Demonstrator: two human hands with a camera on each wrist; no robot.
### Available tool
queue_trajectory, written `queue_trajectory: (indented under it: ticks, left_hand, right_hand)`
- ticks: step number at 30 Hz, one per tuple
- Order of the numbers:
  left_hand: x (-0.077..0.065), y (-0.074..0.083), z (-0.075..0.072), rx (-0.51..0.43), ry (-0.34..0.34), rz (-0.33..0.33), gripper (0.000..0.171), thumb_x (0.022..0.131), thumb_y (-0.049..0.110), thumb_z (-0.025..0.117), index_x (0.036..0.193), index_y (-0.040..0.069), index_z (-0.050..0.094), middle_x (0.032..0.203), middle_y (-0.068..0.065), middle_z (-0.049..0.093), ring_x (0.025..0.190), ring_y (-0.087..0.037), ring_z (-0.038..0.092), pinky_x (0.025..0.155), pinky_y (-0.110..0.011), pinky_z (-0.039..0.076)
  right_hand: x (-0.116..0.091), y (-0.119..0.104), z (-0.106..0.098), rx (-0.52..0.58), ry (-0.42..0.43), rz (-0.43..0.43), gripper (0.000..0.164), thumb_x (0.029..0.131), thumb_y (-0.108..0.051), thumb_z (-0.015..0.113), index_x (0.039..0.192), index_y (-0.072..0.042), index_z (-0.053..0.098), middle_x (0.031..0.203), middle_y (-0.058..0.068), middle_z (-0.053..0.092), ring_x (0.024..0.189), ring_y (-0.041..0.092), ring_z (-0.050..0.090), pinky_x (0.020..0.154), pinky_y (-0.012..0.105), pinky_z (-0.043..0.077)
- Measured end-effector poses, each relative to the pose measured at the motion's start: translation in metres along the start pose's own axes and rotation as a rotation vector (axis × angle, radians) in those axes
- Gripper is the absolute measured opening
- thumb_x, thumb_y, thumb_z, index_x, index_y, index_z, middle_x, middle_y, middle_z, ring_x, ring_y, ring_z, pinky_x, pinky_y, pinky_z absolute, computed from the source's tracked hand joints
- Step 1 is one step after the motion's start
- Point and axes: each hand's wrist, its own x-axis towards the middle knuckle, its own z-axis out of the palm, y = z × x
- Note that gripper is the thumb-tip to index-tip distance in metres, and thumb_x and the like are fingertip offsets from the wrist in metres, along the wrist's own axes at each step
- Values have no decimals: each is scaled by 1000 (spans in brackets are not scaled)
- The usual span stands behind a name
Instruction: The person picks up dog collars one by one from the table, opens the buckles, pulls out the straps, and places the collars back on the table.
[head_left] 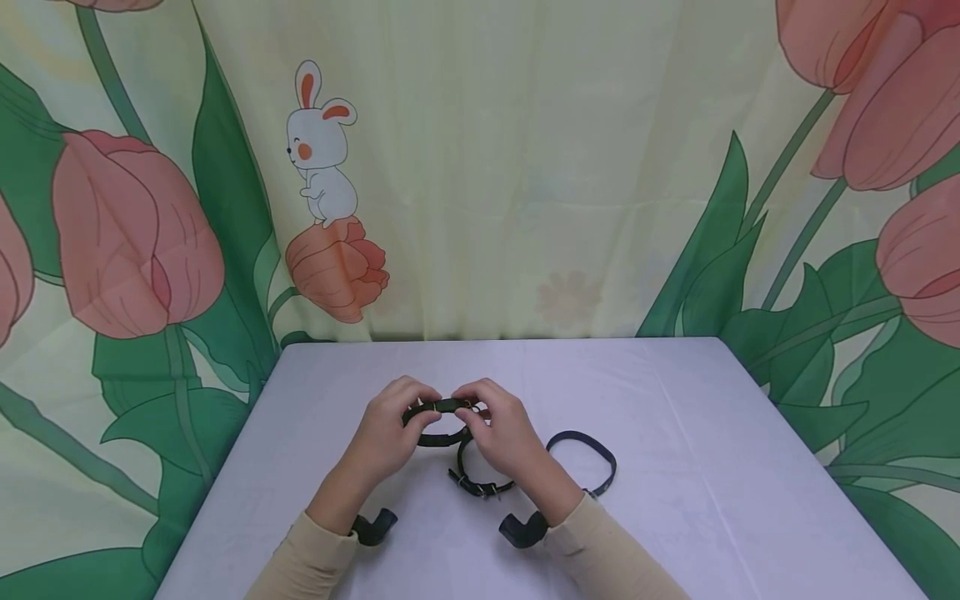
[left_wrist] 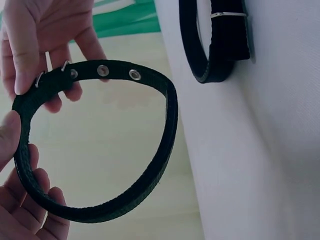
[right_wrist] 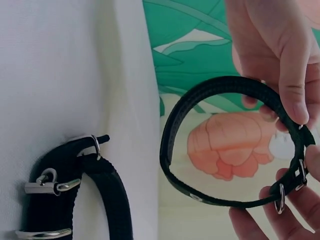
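Note:
Both hands hold up a dark buckled collar (head_left: 450,406), which hangs as a round loop above the table. The left hand (head_left: 390,425) pinches its left side between thumb and fingers. On the other side the right hand (head_left: 506,425) grips the strap near the metal buckle and ring, partly covering them. Metal eyelets dot the strap of this collar (left_wrist: 170,120) in the left wrist view. Below the right hand lies a second dark collar (head_left: 480,487) with a metal buckle, its loop partly hidden by that hand.
A third, thinner dark collar (head_left: 581,435) lies farther right, partly behind the right forearm. Black devices (head_left: 375,527) sit at both wrists. The white-covered table (head_left: 675,500) ends at a curtain (head_left: 487,167) printed with tulips and a rabbit.

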Motion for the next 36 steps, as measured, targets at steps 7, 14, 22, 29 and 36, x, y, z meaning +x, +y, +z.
queue_trajectory:
  ticks: [7, 14, 22, 29, 36]
  left_hand:
    - [1, 2, -1, -1, 10, 19, 23, 88, 3, 87, 106, 15, 76, 102, 4, 70, 91, -10, 63, 73, -27, 59]
    - [1, 2, 0, -3, 1, 22, 23, 89, 11, 89, 108, 16, 75, 103, 5, 71, 93, -10, 63, 76, -29, 59]
    - [3, 4, 2, 7, 23, 24, 22, 88, 11, 90, 103, 15, 75, 98, 5, 70, 89, -10, 63, 74, -26, 59]
    - [2, 3, 2, 1, 30, 19, 23, 87, 9, 90, 103, 15, 75, 99, 5, 70, 89, -10, 63, 73, -26, 59]
    - [2, 3, 0, -13, 20, 15, 22, 88, 9, 90, 102, 15, 74, 95, 5, 68, 87, -10, 62, 72, -27, 58]
  right_hand:
    - [-1, -2, 1, 14, 1, 6, 17, 100, -11, 78, 116, -15, 74, 111, -3, 73, 99, 12, 68, 78, 25, 63]
    - [0, -3, 0, -27, 23, -14, 15, 98, -10, 79, 111, -16, 76, 107, -4, 74, 95, 11, 67, 76, 25, 61]
    - [-1, -6, 0, -40, 13, -7, 14, 99, -9, 77, 112, -15, 74, 108, -4, 73, 97, 11, 68, 76, 25, 60]
    - [0, -7, 0, -35, 11, -13, 15, 100, -5, 74, 113, -12, 70, 111, 0, 72, 102, 14, 70, 79, 25, 63]
    - [0, -10, 0, -10, 12, -3, 18, 99, -2, 74, 113, -12, 68, 111, 2, 72, 102, 16, 71, 79, 25, 63]
